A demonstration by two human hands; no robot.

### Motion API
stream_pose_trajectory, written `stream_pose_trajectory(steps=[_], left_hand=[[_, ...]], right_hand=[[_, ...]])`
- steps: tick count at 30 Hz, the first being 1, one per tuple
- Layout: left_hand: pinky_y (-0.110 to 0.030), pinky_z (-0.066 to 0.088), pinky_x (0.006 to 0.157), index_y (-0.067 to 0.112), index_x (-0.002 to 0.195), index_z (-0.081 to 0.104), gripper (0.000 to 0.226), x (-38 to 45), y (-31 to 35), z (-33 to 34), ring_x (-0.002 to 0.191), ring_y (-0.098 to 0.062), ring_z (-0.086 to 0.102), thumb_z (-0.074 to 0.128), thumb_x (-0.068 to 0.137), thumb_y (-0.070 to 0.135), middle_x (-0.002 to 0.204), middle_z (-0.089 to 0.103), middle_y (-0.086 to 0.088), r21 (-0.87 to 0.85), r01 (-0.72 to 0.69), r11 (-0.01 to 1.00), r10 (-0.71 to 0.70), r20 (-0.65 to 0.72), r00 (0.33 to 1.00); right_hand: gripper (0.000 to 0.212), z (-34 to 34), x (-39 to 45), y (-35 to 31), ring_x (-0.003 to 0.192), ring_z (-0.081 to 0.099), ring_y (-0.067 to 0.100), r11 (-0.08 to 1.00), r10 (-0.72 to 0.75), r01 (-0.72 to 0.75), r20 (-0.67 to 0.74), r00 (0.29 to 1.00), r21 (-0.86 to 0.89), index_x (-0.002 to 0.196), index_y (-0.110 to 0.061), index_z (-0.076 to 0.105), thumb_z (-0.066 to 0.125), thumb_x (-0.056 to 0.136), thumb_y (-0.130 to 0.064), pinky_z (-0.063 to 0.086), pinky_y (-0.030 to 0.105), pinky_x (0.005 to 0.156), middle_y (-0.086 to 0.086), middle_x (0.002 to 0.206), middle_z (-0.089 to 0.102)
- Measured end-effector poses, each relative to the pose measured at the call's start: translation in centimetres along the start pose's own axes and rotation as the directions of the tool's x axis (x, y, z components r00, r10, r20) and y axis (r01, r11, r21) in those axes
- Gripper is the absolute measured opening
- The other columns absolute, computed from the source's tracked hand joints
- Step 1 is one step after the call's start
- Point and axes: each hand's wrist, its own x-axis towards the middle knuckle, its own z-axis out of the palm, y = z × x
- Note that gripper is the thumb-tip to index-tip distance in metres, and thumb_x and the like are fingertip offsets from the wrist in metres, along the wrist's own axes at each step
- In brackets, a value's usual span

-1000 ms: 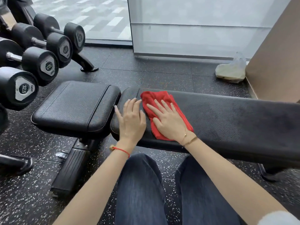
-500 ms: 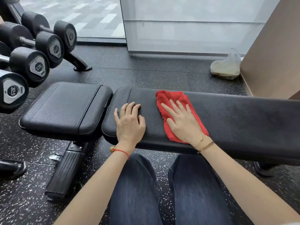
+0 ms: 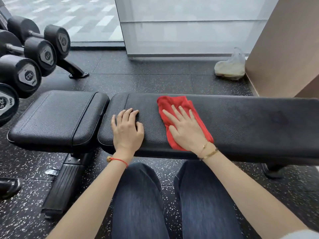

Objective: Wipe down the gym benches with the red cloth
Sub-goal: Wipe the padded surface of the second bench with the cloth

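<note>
A black padded gym bench lies across the view, with a long back pad (image 3: 250, 121) and a shorter seat pad (image 3: 57, 118) to its left. The red cloth (image 3: 174, 102) lies crumpled on the long pad, a little right of its left end. My right hand (image 3: 186, 130) presses flat on the cloth with fingers spread, covering its near half. My left hand (image 3: 126, 130) rests bare on the pad's left end with fingers slightly curled, apart from the cloth. My knees in dark jeans are just in front of the bench.
A rack of black dumbbells (image 3: 25, 75) stands at the left, close to the seat pad. A plastic bag (image 3: 230, 66) sits on the speckled floor beside a beige wall (image 3: 284, 49) at the far right. The bench's black foot (image 3: 60, 183) juts toward me at lower left.
My right hand has slid the red cloth to the right along the long pad. My left hand has stayed at the pad's left end, its fingers curling a little.
</note>
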Motion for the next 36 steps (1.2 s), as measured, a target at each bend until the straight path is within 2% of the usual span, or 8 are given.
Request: stream_pose_trajectory(steps=[3, 10, 16, 18, 26, 28, 32, 36], left_hand=[[-0.053, 0.012, 0.122, 0.017, 0.135, 0.057, 0.049, -0.1, 0.2, 0.0, 0.140, -0.023, 0.039, 0.041, 0.090, 0.029, 0.146, 0.052, -0.002, 0.008, 0.000, 1.000, 0.000, 0.033, 0.999], [-0.055, 0.007, 0.123, 0.014, 0.136, 0.056, 0.042, -0.7, 2.4, 0.0, 0.141, -0.023, 0.038, 0.048, 0.096, 0.022, 0.146, 0.051, -0.004, -0.044, 0.007, 0.999, -0.004, 0.063, 0.998], [-0.052, 0.006, 0.124, 0.017, 0.141, 0.050, 0.045, -0.8, 9.6, 1.8, 0.144, -0.020, 0.033, 0.046, 0.097, 0.024, 0.150, 0.045, -0.002, -0.123, -0.097, 0.988, 0.114, 0.139, 0.984], [-0.051, 0.007, 0.124, 0.018, 0.142, 0.049, 0.046, -0.6, 11.1, 2.5, 0.144, -0.022, 0.032, 0.046, 0.097, 0.026, 0.151, 0.044, -0.002, -0.123, -0.114, 0.986, 0.132, 0.157, 0.979], [-0.047, 0.014, 0.124, 0.017, 0.135, 0.056, 0.046, -0.5, 11.6, 3.2, 0.138, -0.025, 0.038, 0.047, 0.091, 0.028, 0.143, 0.051, -0.002, -0.094, -0.132, 0.987, 0.143, 0.112, 0.983], [-0.047, 0.015, 0.124, 0.016, 0.135, 0.056, 0.046, -0.6, 11.6, 3.2, 0.137, -0.025, 0.039, 0.048, 0.091, 0.028, 0.142, 0.052, -0.002, -0.096, -0.136, 0.986, 0.146, 0.103, 0.984], [-0.048, 0.016, 0.123, 0.016, 0.134, 0.058, 0.045, -0.6, 11.6, 3.2, 0.136, -0.025, 0.040, 0.050, 0.090, 0.026, 0.141, 0.053, -0.003, -0.099, -0.134, 0.986, 0.143, 0.092, 0.985], [-0.048, 0.015, 0.123, 0.016, 0.134, 0.058, 0.044, -0.6, 11.6, 3.1, 0.137, -0.026, 0.040, 0.053, 0.091, 0.025, 0.142, 0.053, -0.003, -0.110, -0.130, 0.985, 0.141, 0.098, 0.985]], right_hand=[[0.059, -0.4, -3.2, 2.2, 0.150, 0.015, 0.023, 1.000, -0.005, 0.005, -0.012, 1.000, 0.007, 0.152, -0.036, 0.024, 0.039, 0.095, -0.031, 0.005, 0.044, 0.122, -0.002, 0.162, 0.019], [0.056, -2.2, 0.5, 8.0, 0.150, 0.012, 0.026, 0.933, 0.359, -0.360, -0.024, 0.933, -0.018, 0.154, -0.031, 0.021, 0.035, 0.099, -0.032, 0.005, 0.048, 0.122, 0.004, 0.164, 0.013], [0.059, -1.5, -3.7, 6.6, 0.151, 0.011, 0.022, 0.989, 0.146, -0.146, -0.014, 0.989, -0.001, 0.153, -0.036, 0.020, 0.038, 0.097, -0.032, 0.002, 0.045, 0.122, -0.001, 0.163, 0.014], [0.059, -1.6, -5.5, 8.3, 0.150, 0.012, 0.022, 0.988, 0.157, -0.157, -0.031, 0.987, 0.016, 0.153, -0.038, 0.022, 0.040, 0.097, -0.031, 0.003, 0.045, 0.122, -0.002, 0.163, 0.017], [0.056, -3.1, -0.3, 15.9, 0.150, 0.014, 0.028, 0.853, 0.521, -0.522, -0.065, 0.851, -0.001, 0.154, -0.032, 0.021, 0.033, 0.099, -0.031, 0.006, 0.049, 0.122, 0.006, 0.163, 0.017], [0.057, -3.1, 1.1, 14.4, 0.150, 0.014, 0.028, 0.873, 0.487, -0.488, -0.048, 0.872, -0.001, 0.154, -0.032, 0.021, 0.034, 0.098, -0.031, 0.005, 0.050, 0.121, 0.006, 0.163, 0.016], [0.058, -2.1, -1.1, 9.6, 0.150, 0.011, 0.023, 0.967, 0.253, -0.253, -0.018, 0.967, 0.003, 0.153, -0.036, 0.022, 0.037, 0.097, -0.032, 0.002, 0.047, 0.122, 0.001, 0.163, 0.014], [0.059, -2.1, -5.8, 9.4, 0.151, 0.011, 0.020, 0.989, 0.146, -0.146, -0.008, 0.989, 0.015, 0.152, -0.039, 0.021, 0.039, 0.096, -0.032, 0.003, 0.044, 0.123, -0.004, 0.163, 0.015]])
